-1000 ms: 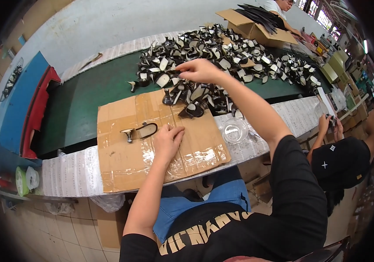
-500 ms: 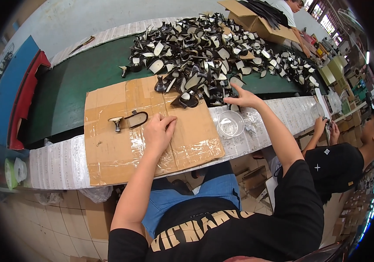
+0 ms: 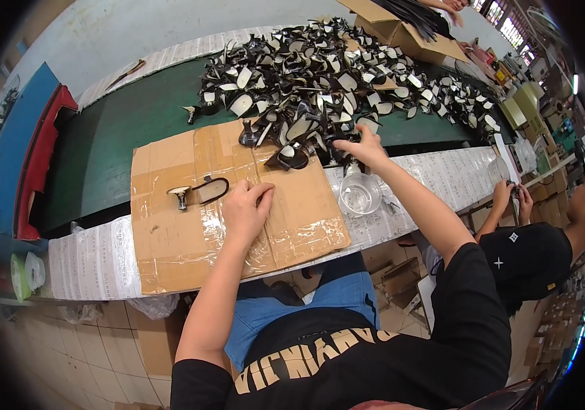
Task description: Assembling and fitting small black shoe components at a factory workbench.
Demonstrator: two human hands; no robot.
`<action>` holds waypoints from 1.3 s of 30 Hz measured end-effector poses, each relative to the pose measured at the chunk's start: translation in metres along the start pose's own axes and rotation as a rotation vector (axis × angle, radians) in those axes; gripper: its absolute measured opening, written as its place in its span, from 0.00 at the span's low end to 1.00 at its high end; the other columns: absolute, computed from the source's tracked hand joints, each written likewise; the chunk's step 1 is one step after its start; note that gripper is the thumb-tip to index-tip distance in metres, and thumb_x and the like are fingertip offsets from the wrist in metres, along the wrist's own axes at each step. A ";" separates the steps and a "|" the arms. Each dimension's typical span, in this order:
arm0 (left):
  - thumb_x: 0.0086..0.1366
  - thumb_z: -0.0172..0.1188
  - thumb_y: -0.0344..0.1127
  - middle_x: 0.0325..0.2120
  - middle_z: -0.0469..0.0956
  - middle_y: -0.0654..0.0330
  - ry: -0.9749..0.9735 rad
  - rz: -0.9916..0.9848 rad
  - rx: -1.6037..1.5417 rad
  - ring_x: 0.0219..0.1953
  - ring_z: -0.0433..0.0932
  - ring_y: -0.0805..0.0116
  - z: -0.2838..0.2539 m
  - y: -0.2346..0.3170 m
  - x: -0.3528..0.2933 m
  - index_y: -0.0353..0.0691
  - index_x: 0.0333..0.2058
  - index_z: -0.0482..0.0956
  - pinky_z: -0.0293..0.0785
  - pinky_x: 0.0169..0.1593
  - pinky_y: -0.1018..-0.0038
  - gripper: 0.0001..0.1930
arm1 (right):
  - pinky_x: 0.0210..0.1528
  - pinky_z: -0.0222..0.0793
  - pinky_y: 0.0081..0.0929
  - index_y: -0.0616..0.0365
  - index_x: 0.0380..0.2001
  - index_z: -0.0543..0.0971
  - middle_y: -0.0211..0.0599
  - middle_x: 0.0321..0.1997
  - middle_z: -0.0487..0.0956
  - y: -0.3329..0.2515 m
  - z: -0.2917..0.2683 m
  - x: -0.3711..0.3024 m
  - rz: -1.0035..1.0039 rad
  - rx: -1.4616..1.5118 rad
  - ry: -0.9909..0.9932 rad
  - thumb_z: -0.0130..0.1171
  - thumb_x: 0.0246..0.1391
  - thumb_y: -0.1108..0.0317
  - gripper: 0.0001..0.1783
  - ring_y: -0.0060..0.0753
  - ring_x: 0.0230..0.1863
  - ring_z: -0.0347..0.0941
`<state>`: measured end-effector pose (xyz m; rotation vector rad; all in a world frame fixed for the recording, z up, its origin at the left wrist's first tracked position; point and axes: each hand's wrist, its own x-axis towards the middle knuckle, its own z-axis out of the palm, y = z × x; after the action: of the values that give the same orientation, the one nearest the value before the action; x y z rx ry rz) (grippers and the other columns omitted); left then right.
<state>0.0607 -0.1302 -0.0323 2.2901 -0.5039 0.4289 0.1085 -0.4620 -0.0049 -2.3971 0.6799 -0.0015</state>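
Observation:
My left hand (image 3: 246,212) rests on a flattened cardboard sheet (image 3: 169,253), fingers curled together, with nothing visible in them. Just left of it lie a black shoe part with a pale oval face (image 3: 212,190) and a small black heel with a cream top (image 3: 181,197). My right hand (image 3: 366,147) reaches to the near edge of a big heap of black shoe heels with pale faces (image 3: 299,82). Its thumb and forefinger are spread, with no heel between them; the other fingers are partly hidden. Below that hand is a clear round plastic tub (image 3: 360,194).
Green matting (image 3: 135,102) covers the bench under the heap. An open carton with black strips (image 3: 408,37) stands at the back right, a person beside it. Another person in a black cap (image 3: 528,260) works close on my right. A red-edged blue panel (image 3: 26,137) stands left.
My right hand has shifted left and slightly farther away along the heap's near edge. My left hand stays in nearly the same place. The person by the carton has moved.

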 end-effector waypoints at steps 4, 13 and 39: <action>0.62 0.67 0.40 0.27 0.75 0.61 -0.005 -0.011 0.004 0.29 0.78 0.59 0.002 0.001 0.001 0.51 0.35 0.88 0.75 0.34 0.64 0.05 | 0.65 0.65 0.40 0.49 0.74 0.52 0.61 0.69 0.62 0.000 0.012 0.013 -0.041 0.000 0.022 0.79 0.30 0.43 0.70 0.55 0.68 0.64; 0.62 0.67 0.41 0.26 0.74 0.61 0.020 0.014 0.002 0.30 0.78 0.59 0.003 -0.006 -0.003 0.52 0.35 0.88 0.75 0.33 0.63 0.05 | 0.50 0.75 0.33 0.48 0.70 0.63 0.46 0.55 0.78 0.010 0.016 0.026 -0.067 0.322 -0.023 0.73 0.37 0.70 0.52 0.38 0.47 0.79; 0.60 0.68 0.41 0.27 0.76 0.60 -0.046 0.104 -0.016 0.31 0.79 0.59 0.001 -0.001 0.001 0.49 0.37 0.89 0.75 0.35 0.65 0.08 | 0.59 0.72 0.33 0.37 0.50 0.86 0.38 0.61 0.76 -0.169 0.043 0.005 -0.895 -0.045 -0.147 0.70 0.34 0.45 0.33 0.44 0.54 0.78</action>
<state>0.0627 -0.1303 -0.0331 2.2694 -0.6492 0.4221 0.1995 -0.3274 0.0589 -2.5086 -0.4929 -0.1829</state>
